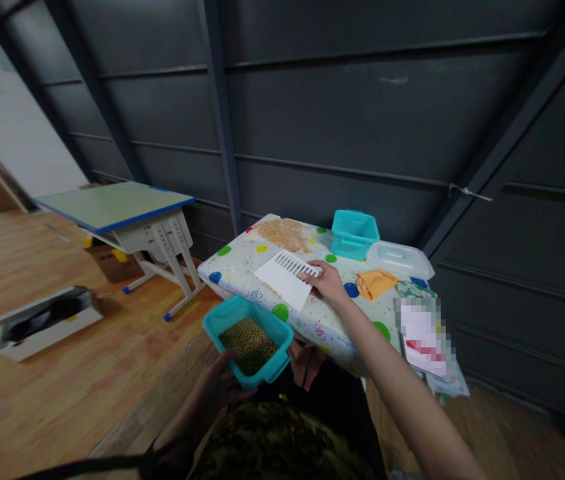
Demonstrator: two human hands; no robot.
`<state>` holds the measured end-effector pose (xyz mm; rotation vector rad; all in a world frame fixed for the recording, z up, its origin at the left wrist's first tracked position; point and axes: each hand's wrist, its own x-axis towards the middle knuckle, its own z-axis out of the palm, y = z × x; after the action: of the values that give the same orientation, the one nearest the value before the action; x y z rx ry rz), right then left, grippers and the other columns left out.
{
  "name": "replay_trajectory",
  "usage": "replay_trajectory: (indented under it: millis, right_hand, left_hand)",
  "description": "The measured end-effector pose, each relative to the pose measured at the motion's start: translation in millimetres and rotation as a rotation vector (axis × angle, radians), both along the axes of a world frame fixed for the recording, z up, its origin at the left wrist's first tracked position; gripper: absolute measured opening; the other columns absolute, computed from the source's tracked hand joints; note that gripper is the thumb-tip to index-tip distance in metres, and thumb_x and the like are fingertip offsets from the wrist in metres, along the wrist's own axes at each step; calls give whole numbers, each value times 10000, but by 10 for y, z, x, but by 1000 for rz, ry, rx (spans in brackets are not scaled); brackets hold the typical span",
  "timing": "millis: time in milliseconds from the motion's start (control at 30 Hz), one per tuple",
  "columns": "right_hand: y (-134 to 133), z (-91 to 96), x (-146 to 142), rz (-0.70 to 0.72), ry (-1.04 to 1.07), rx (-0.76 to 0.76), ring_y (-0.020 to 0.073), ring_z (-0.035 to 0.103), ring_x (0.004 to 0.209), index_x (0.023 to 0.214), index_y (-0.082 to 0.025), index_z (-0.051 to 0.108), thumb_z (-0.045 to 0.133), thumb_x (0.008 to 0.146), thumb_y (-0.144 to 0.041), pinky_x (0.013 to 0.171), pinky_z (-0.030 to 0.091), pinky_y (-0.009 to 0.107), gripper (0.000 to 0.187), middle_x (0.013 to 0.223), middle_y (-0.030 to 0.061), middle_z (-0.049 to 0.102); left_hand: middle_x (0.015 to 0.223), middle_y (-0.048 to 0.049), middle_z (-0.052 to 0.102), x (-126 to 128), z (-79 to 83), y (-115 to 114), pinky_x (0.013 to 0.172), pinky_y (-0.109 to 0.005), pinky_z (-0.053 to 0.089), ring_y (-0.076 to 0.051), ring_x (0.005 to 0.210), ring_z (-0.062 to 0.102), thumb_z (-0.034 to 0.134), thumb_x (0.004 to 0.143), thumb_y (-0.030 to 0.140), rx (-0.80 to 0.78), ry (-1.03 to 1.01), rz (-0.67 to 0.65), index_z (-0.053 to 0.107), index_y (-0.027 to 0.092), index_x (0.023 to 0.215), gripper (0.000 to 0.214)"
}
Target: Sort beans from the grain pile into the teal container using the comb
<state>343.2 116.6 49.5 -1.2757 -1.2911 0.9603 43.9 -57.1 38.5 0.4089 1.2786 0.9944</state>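
Observation:
My left hand [222, 380] grips the near left side of a teal plastic container [276, 320], held just below the table's front edge. Greenish-brown beans or grains [250, 343] fill its bottom. Over the table, my right hand [323, 281] is closed on the right edge of a flat white plate with a row of slots [287, 280]. A few tan grains show along the plate's left lower edge, close to the container. Behind the plate, a pile of tan grains [282, 233] is spread on the patterned tablecloth [235, 267].
A second teal container [354, 247] stands at the table's back, beside a clear lid [400, 260]. An orange cloth [376, 283] and a blurred-out paper [425, 337] lie to the right. Left are a school desk [112, 203] and an open white box [52, 327] on the floor.

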Motion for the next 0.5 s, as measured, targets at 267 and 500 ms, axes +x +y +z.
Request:
replay_trajectory:
  millis: [267,500]
  right_hand:
    - [-52,57,2,181,36,-27,145,589,560,1063,-170,806,932,675,-534,463,436,259,547,773,29,762]
    - [-138,178,-68,311,50,-86,121,583,536,1009,-178,843,977,635,-497,439,465,232,510,734,5,755]
  left_hand:
    - [1055,-68,840,70,-26,103,1061,-579,662,-389,1190,820,831,815,481,-24,-17,-8,657,283,1046,351]
    - [1026,-84,849,53,-14,96,1000,-577,691,-390,1105,846,826,864,404,-20,-46,2,642,263,1034,288]
